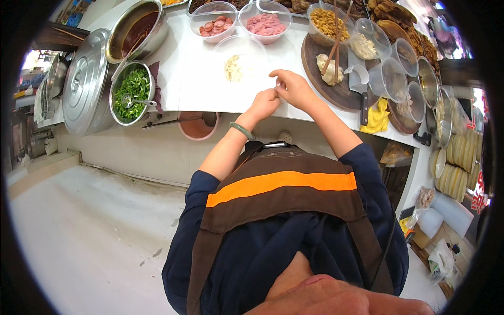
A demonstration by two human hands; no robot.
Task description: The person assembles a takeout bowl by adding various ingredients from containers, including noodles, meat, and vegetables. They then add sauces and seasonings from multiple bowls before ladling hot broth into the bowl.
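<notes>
Over the counter's front edge, my left hand (265, 103) and my right hand (294, 89) meet at the fingertips. A jade-green bangle (241, 130) circles my left wrist. My left fingers are curled, while the right index finger reaches out above the thumb. Whether anything small sits between the fingertips is hidden. Just beyond them, to the left, a clear plastic bowl (258, 42) contains pale shredded food (234, 69). To the right of my hands, a lump of pale dough-like food (330, 70) rests on a round wooden chopping board (311, 65), with wooden chopsticks (337, 47) across it.
A cleaver (357, 76) lies on the board, its handle (364, 108) near a yellow cloth (376, 117). Bowls of sliced sausage (215, 27) and pink meat (266, 25) stand behind. Leftward are chopped greens (133, 90), a sauce pot (157, 39) and a large lidded pot (80, 80).
</notes>
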